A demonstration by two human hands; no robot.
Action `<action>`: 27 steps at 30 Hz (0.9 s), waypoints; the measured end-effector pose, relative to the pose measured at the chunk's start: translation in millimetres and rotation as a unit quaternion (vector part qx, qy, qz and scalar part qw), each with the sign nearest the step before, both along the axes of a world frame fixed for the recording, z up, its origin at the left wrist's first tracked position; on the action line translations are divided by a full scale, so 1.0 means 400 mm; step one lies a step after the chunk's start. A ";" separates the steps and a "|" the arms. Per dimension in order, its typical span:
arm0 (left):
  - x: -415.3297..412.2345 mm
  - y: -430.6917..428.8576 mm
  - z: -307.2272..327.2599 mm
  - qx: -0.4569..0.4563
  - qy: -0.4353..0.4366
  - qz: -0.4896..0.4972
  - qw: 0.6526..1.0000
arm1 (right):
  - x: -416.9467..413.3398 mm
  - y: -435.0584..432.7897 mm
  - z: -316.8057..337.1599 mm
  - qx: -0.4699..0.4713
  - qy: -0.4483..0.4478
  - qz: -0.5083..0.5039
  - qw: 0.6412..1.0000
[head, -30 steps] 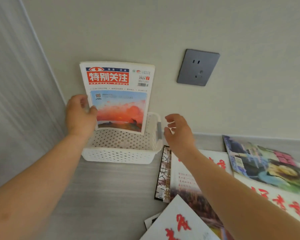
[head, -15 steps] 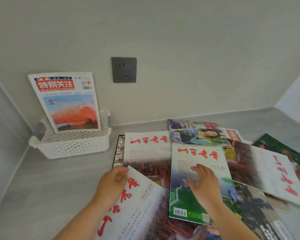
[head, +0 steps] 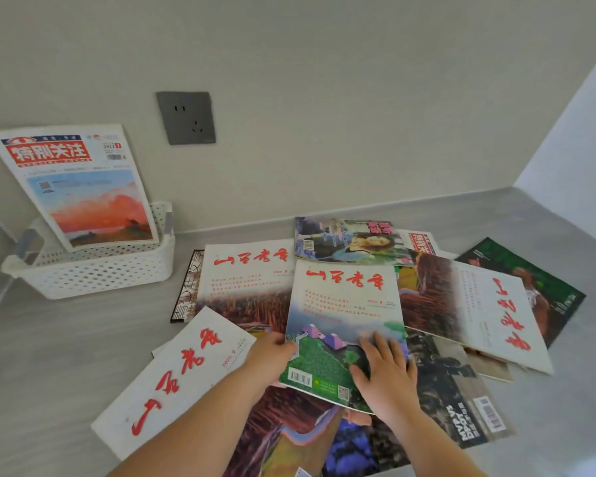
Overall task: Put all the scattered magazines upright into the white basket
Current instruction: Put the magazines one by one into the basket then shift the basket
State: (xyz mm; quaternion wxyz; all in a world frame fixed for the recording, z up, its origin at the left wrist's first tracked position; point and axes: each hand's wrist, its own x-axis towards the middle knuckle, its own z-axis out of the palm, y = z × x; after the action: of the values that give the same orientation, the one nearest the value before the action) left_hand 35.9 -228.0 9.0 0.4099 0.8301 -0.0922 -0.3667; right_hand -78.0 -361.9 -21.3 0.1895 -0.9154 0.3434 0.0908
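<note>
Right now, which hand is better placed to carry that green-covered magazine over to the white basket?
Probably the left hand. It holds the left edge of the green-covered magazine, nearest the white basket; the right hand only lies flat on the cover.

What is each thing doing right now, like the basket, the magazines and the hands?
White basket: holding one magazine.
Red-title magazine: upright in the basket, leaning back.
Green-cover magazine: lying on top, being handled.
Left hand: at its left edge, fingers hidden beneath.
Right hand: fingers spread flat on its cover.
Other magazines: lying flat, overlapping.
Wall socket: nothing plugged in.
</note>
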 end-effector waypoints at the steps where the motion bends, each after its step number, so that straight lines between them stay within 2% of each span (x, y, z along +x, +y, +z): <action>1: -0.008 -0.013 0.003 0.015 -0.015 -0.008 1.000 | -0.003 -0.005 0.002 0.002 -0.001 0.005 1.000; 4: -0.028 -0.040 0.002 0.018 -0.039 -0.006 0.999 | -0.012 -0.015 0.013 0.009 -0.028 -0.001 1.000; 7: -0.042 -0.026 0.005 -0.023 -0.058 0.024 0.998 | -0.015 -0.029 0.023 0.047 -0.107 -0.042 0.992; 12: -0.036 0.070 0.036 -0.076 -0.090 0.036 0.992 | -0.017 -0.040 0.031 0.141 -0.250 -0.132 0.949; 14: -0.026 0.116 0.053 -0.085 -0.101 0.030 0.991 | 0.005 -0.031 0.060 0.246 -0.300 -0.212 0.897; 16: -0.020 0.164 0.072 -0.113 -0.104 0.020 0.988 | 0.036 -0.029 0.085 0.383 -0.338 -0.281 0.813; 17: -0.019 0.186 0.081 -0.130 -0.107 0.014 0.986 | 0.051 -0.027 0.093 0.422 -0.346 -0.291 0.786; 20: -0.003 0.242 0.102 -0.158 -0.136 0.009 0.978 | 0.096 -0.013 0.129 0.480 -0.369 -0.259 0.753; 23: 0.036 0.296 0.117 -0.165 -0.169 0.044 0.971 | 0.149 0.013 0.194 0.484 -0.380 -0.193 0.764; 27: 0.116 0.365 0.149 -0.144 -0.228 0.093 0.958 | 0.241 0.079 0.283 0.428 -0.362 -0.101 0.822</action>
State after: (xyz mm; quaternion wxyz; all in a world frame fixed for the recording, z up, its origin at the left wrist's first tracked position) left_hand 82.3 -82.1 68.8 0.5258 0.8286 -0.1573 -0.1103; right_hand 18.6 -330.2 91.9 0.6809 -0.6694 0.2675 -0.1293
